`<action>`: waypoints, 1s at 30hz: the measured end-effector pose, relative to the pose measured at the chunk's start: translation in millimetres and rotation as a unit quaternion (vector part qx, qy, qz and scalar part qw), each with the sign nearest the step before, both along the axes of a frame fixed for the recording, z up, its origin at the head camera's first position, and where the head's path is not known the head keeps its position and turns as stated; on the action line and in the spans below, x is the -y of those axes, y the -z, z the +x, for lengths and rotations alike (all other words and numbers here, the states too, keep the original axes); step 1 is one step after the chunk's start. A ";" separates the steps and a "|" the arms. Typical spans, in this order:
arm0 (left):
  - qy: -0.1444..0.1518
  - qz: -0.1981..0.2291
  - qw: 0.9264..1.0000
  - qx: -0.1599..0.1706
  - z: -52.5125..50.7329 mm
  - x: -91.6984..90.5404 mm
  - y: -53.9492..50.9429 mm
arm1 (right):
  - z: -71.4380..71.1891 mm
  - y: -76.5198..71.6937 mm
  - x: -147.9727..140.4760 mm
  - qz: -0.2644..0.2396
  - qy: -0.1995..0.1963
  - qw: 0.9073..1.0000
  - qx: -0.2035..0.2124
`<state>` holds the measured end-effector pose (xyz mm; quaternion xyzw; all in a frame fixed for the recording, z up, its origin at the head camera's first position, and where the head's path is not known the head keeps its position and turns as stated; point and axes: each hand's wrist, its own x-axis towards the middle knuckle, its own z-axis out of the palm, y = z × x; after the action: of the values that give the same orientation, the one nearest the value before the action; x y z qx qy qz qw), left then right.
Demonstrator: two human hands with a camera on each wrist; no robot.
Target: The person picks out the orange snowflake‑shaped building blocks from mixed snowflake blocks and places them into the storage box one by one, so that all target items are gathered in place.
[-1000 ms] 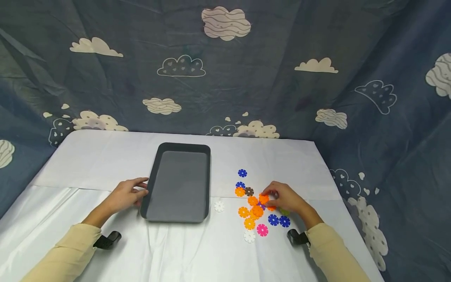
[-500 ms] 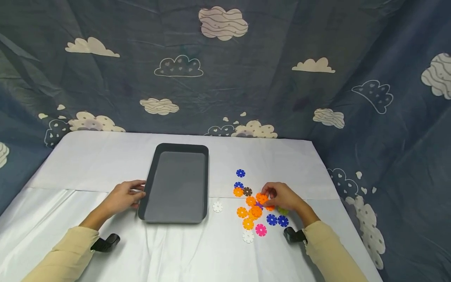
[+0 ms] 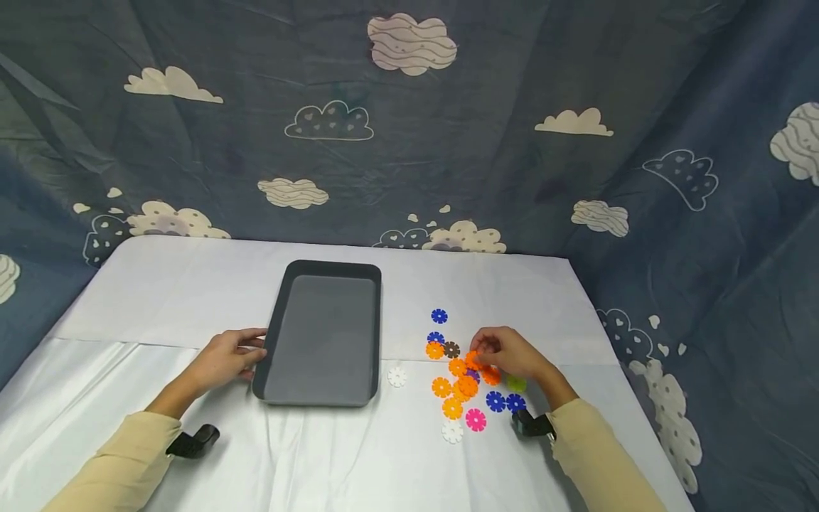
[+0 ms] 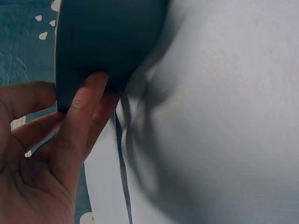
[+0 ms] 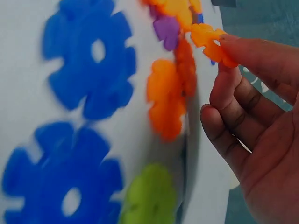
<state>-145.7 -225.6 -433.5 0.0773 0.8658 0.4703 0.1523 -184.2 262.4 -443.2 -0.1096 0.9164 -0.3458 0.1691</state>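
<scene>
Slightly shifted since half a second earlier, the right hand [image 3: 508, 352] left more of a red-orange disc [image 3: 491, 375] and a yellow-green disc [image 3: 516, 384] exposed beneath and beside it, while the left hand [image 3: 224, 359] and the gray tray [image 3: 329, 334] lay much as before. Nearest were the pale yellow sleeves [image 3: 121, 462], with black wrist devices [image 3: 530, 425] at their cuffs. Beyond them on the tabletop [image 3: 160, 291], a white disc [image 3: 452, 436] and a pink disc [image 3: 475, 425] lay just beside each other, and two blue discs [image 3: 495, 407] sat side by side a little farther to the right. All were small, flower-shaped pieces with notched edges. Several lighter orange discs [image 3: 452, 413] lay behind the white one, some overlapping.

The right hand pinched one bright orange disc [image 5: 202, 36] between thumb and finger; the piece was tilted, and I could not tell whether it touched the pile. Partly hidden close by was a purple disc [image 5: 167, 32]. The left hand held the tray by its left wall, fingers against the outer face. The tray lay flat, left of the discs, with a second white disc [image 3: 397, 382] near its right edge. Farther back, a brown disc [image 3: 451, 354] lay near another orange disc and a partly covered blue one; a lone blue disc [image 3: 436, 316] was farthest. Behind everything hung a dark curtain [image 3: 461, 163] printed with clouds.
</scene>
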 end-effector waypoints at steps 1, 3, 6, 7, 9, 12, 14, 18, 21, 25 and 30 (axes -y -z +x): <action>-0.001 0.003 1.000 0.001 0.1 0.0 0.6 | -0.9 -1.1 2.0 -0.003 -0.005 1.000 0.000; -0.002 0.006 1.000 0.001 0.3 -0.1 1.1 | -3.1 -2.8 6.2 -0.010 -0.016 1.000 -0.004; -0.002 0.009 1.000 0.003 -0.1 -0.4 1.4 | -7.5 -6.3 14.7 -0.018 -0.029 0.999 -0.002; -0.001 0.010 1.000 0.003 -0.3 -0.3 1.4 | -9.3 -7.7 17.8 -0.021 -0.036 0.999 -0.003; -0.001 0.011 1.000 0.003 -0.6 -0.3 1.5 | -13.0 -11.6 25.1 -0.025 -0.048 0.999 -0.006; -0.004 0.013 1.000 0.003 -0.9 -0.8 2.3 | -19.5 -17.0 36.3 -0.028 -0.069 0.997 -0.013; -0.005 0.013 1.000 0.002 -1.0 -0.9 2.3 | -24.9 -19.5 43.8 -0.031 -0.080 0.996 -0.015; -0.011 0.012 1.000 -0.001 -1.1 -1.2 2.5 | -36.5 -23.7 58.7 -0.037 -0.099 0.994 -0.023; -0.014 0.014 1.000 0.000 -0.5 -2.6 3.5 | -43.9 -26.9 68.7 -0.043 -0.106 0.993 -0.028; -0.016 0.012 1.000 0.000 0.0 -3.6 3.5 | -52.3 -31.1 81.4 -0.054 -0.113 0.992 -0.022; -0.019 0.004 1.000 -0.002 0.6 -1.8 1.7 | -62.6 -36.6 100.8 -0.077 -0.137 0.988 -0.013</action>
<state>-145.1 -223.9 -435.1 0.0623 0.8655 0.4765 0.1413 -246.8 161.7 -406.6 -0.2509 0.8657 -0.3873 0.1941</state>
